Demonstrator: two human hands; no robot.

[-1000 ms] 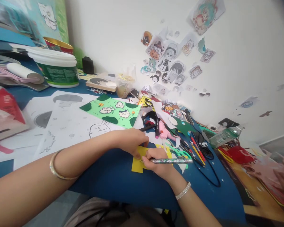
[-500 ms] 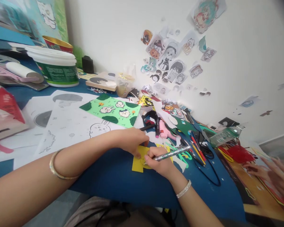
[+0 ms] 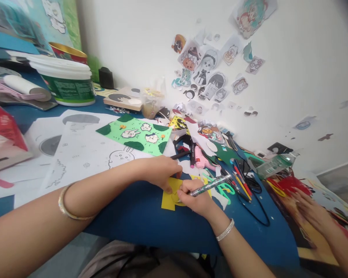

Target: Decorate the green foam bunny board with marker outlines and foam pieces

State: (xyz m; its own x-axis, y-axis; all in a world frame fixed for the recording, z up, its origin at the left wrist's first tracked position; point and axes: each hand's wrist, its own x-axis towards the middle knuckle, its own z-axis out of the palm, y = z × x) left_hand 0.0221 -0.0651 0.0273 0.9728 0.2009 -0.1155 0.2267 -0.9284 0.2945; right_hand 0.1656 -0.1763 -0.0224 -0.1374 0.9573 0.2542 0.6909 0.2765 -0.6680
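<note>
My right hand (image 3: pixel 193 196) is closed around a shiny, patterned pen (image 3: pixel 211 185), its upper end slanting to the right. The pen's tip is down on a yellow sheet (image 3: pixel 168 201) with an uneven cut edge, where a faint curved line shows. Spread across the sheet's upper left part is my left hand (image 3: pixel 162 172), thumb and fingers apart, pressing on it. My fingers hide part of the sheet. Just beyond my left forearm lies a paper with a rabbit drawing (image 3: pixel 121 157), and behind that a green card (image 3: pixel 153 148) with small cartoon figures.
Right of my hands lie green-handled scissors (image 3: pixel 226 190), several pencils (image 3: pixel 243 184), a black cable (image 3: pixel 256 222) and a pink glue gun (image 3: pixel 203 159). A white-lidded tub (image 3: pixel 72 87) stands at the back left. Another person's hand (image 3: pixel 313 210) is at the far right, near a bottle (image 3: pixel 278 166).
My right hand and the pen have shifted very slightly over the yellow sheet. At the far right, the other person's hand has moved left toward the red item.
</note>
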